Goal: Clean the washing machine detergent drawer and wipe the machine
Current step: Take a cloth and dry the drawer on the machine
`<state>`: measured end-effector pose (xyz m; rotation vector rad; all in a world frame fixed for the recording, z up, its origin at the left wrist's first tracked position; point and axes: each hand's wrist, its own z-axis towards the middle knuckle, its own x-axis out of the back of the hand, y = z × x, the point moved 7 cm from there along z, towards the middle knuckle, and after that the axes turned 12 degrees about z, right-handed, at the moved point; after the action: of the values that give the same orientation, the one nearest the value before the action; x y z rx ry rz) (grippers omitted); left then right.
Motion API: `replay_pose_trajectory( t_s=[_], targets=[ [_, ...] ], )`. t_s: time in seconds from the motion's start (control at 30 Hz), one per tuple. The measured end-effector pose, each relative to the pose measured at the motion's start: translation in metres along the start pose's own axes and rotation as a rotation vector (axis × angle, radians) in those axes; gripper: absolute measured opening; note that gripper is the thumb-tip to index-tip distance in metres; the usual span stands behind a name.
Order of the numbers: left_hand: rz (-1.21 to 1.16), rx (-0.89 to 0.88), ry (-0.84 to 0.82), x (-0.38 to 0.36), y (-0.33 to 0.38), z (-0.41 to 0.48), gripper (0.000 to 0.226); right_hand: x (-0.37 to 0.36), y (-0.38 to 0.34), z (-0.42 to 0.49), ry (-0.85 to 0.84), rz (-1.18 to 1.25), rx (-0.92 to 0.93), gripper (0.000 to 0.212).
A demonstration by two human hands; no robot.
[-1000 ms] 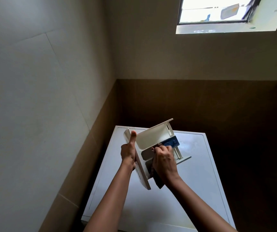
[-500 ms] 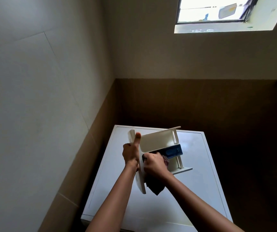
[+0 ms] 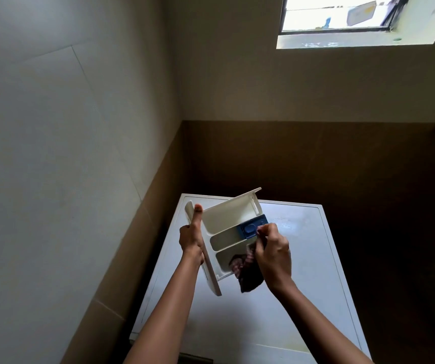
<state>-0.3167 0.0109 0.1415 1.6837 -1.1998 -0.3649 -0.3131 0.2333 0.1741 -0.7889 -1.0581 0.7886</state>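
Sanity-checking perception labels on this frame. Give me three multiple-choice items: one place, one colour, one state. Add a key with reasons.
1. Where is the dark checked cloth?
A) on the floor
B) in the nearest compartment of the white plastic detergent drawer
C) draped over a forearm

2. What colour is the plastic insert in the middle compartment?
A) red
B) green
C) blue

3. The drawer is:
A) held above the white washing machine top
B) slotted into the machine
C) lying flat, untouched

Key:
1 B: the right hand holds the cloth in that compartment.
2 C: the insert shows dark blue against the white plastic.
3 A: the left hand grips the drawer's front panel, thumb up.
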Motion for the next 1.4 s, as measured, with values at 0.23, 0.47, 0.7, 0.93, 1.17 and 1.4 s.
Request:
replay_pose_trajectory(
  t_s=[0.23,0.47,0.7,0.93,1.17,1.4],
  targets=[
    [-0.066,-0.151,-0.004,-0.005,0.014,-0.02,0.095,-0.048,0.023,-0.009,-0.367,-0.399,-0.158,0.014],
    [-0.186,-0.057,0.037,0.001,-0.001,-0.022,0.108,-0.088,0.005,-0.04,-0.695,-0.278,-0.004,0.023],
    [-0.225,0.005,0.049,0.013,-0.009,-0.011,0.065,-0.078,0.007,-0.051,-0.634,-0.026,0.212,0.021],
    [-0.297,0.124,-0.041,0.013,-0.023,-0.008,0.054,-0.068,0.0,-0.064,-0.624,-0.052,0.459,0.01],
    [-0.331,0.177,-0.073,0.024,-0.035,-0.005,0.068,-0.059,0.002,-0.068,-0.711,-0.115,0.652,0.017],
    [-0.373,0.2,-0.095,0.049,-0.047,0.016,0.117,-0.027,0.059,-0.051,-0.315,0.092,0.1,0.041]
  ],
)
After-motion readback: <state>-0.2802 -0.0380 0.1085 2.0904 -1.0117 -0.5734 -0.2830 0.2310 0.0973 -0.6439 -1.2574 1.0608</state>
